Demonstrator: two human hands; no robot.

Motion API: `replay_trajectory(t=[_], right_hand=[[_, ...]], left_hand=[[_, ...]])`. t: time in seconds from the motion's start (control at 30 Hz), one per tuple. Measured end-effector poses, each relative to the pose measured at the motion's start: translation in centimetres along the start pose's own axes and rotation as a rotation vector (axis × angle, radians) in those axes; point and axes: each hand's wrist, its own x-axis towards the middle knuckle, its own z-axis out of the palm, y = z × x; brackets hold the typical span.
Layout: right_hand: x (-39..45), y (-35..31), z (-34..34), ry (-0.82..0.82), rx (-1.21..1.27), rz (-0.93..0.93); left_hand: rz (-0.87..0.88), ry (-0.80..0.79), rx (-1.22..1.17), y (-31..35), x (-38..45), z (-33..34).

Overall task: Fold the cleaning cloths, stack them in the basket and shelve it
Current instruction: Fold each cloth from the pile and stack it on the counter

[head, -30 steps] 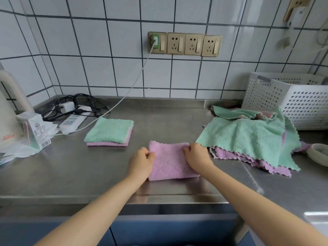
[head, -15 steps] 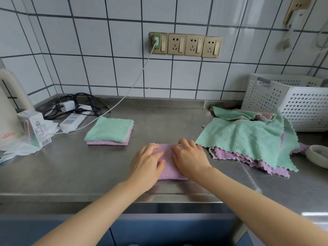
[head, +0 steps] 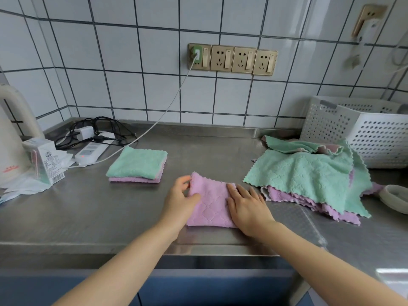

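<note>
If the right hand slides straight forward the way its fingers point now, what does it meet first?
The right hand lies flat on the folded pink cloth, fingers pointing up-left. Beyond the cloth's far edge comes bare steel counter; the way looks free to the tiled wall, though depth is uncertain.

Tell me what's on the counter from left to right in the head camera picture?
Kettle → small carton → power strip → folded cloth stack → left hand → pink cloth → right hand → unfolded cloth pile → white basket.
</note>
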Motion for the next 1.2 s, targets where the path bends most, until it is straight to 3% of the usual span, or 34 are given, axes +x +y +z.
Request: replay_trajectory(t=[0.07, 0.17, 0.23, 0.43, 0.6, 0.7, 0.87, 0.97, 1.2], right_hand=[[0.0, 0.3, 0.2, 0.023, 0.003, -0.012], [0.0, -0.3, -0.8, 0.070, 0.054, -0.058], [0.2, -1.4, -1.8, 0.138, 0.121, -0.098], [3.6, -7.1, -3.5, 0.209, 0.861, -0.010], [9.1, -13.9, -5.7, 0.106, 1.041, 0.029], [12.5, -17.5, -5.8, 0.164, 1.038, 0.015], [14.9, -20.4, -2.8, 0.052, 0.941, 0.014], [15.4, -20.3, -0.5, 0.026, 0.893, 0.045], [15.4, -19.8, -0.5, 0.112, 0.815, -0.084]], left_hand=[[-0.195, 0.006, -0.328, 0.0, 0.5, -0.1], [-0.367, -0.100, -0.526, -0.3, 0.8, -0.5], [-0.311, -0.093, -0.531, -0.2, 0.8, -1.1], [-0.072, -0.007, -0.650, 1.1, 3.9, -6.7], [0.002, 0.124, -0.511, 2.0, 9.8, -13.3], [0.035, 0.223, -0.404, 1.3, 13.8, -16.5], [-0.013, 0.259, 0.062, -4.0, 17.7, -18.9], [-0.033, 0.273, -0.005, -6.4, 18.0, -19.2], [0.270, 0.326, 0.264, -6.0, 17.4, -18.5]])
